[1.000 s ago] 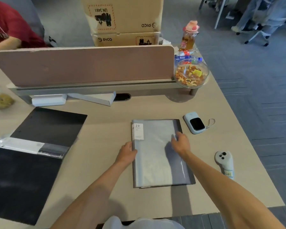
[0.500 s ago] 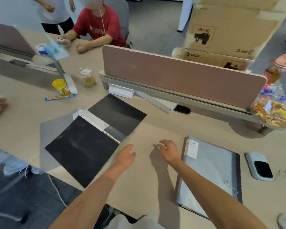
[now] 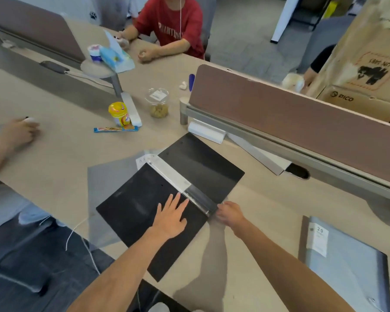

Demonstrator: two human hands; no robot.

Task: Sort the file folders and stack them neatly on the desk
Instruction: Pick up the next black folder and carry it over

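The grey folder (image 3: 345, 264) on the desk (image 3: 257, 255) runs off the frame's right edge. The left hand (image 3: 170, 218) lies flat, fingers spread, on the opened black folder (image 3: 144, 212); the right hand (image 3: 231, 213) touches its spine end, fingers curled, though whether it pinches cannot be told.

Blacks, greys and beige, with small bright spots

The open folder (image 3: 189, 176) is matte black with a clear, whitish spine strip; a translucent grey sheet (image 3: 108, 190) lies beneath it. The closed folder (image 3: 347, 262) is pale grey with a white label printed "20". The desk (image 3: 54, 149) is light beige, the divider panel (image 3: 291, 113) dusty pink-brown. A yellow-lidded cup (image 3: 119, 113), a blue-and-orange snack wrapper (image 3: 115, 129), a red T-shirt (image 3: 173, 23) and a tan cardboard box (image 3: 365, 70) with black print add colour.
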